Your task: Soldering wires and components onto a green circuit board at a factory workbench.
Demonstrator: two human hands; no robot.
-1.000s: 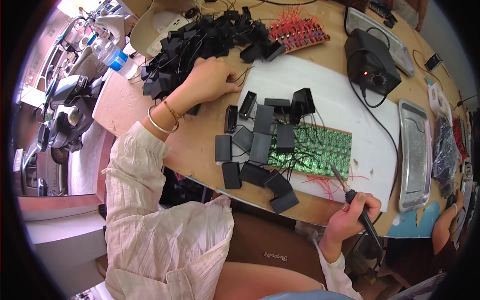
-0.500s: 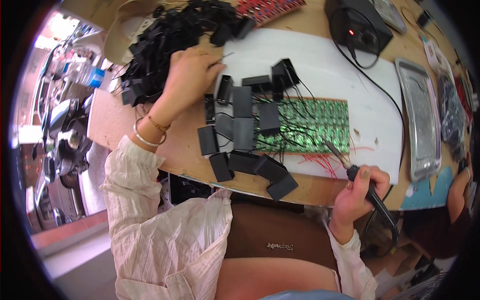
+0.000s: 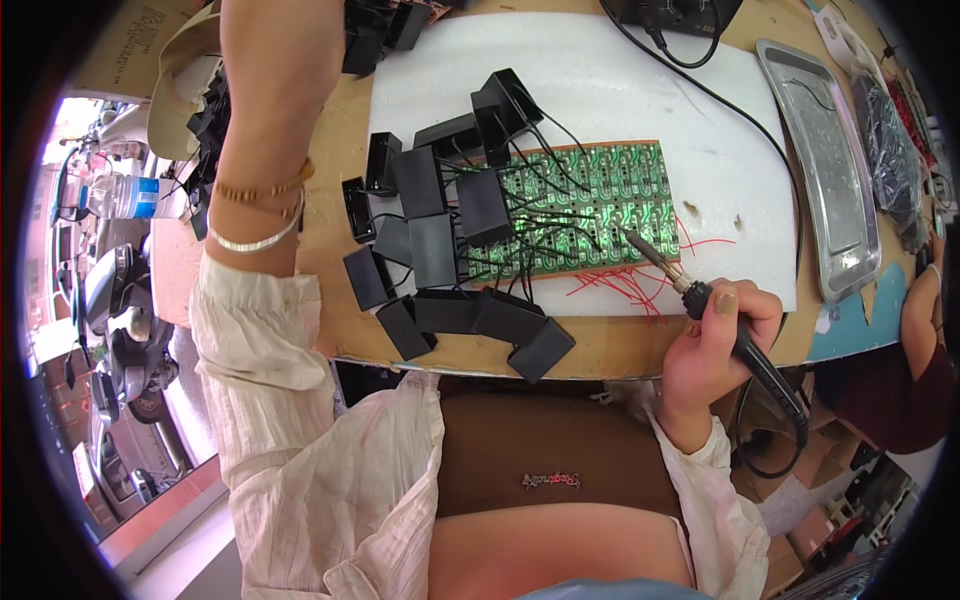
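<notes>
My right hand (image 3: 715, 345) grips the black handle of a soldering iron (image 3: 768, 378). The iron's tip points left, over the lower right part of a green circuit board panel (image 3: 640, 185). Black wires run from the panel to several small black plastic cases (image 3: 433, 250) clustered at its left. Short red wires (image 3: 630, 285) stick out along the panel's near and right edges. My left hand (image 3: 280, 60) reaches far forward at the upper left, past the wired cases; its fingers are cut off by the top edge, so whatever they touch is hidden.
A white foam sheet (image 3: 730, 130) lies under the panel. More black cases (image 3: 370, 40) are heaped at the top left. A black power unit (image 3: 690, 15) with a cable stands at the back. On the right are a metal tray (image 3: 868, 270), a plastic bag (image 3: 897, 190) and another person's arm (image 3: 918, 325).
My left hand has gone from the heap of cases up and forward, its fingers leaving the picture. The view has shifted, moving the panel up and left. My right hand still holds the iron.
</notes>
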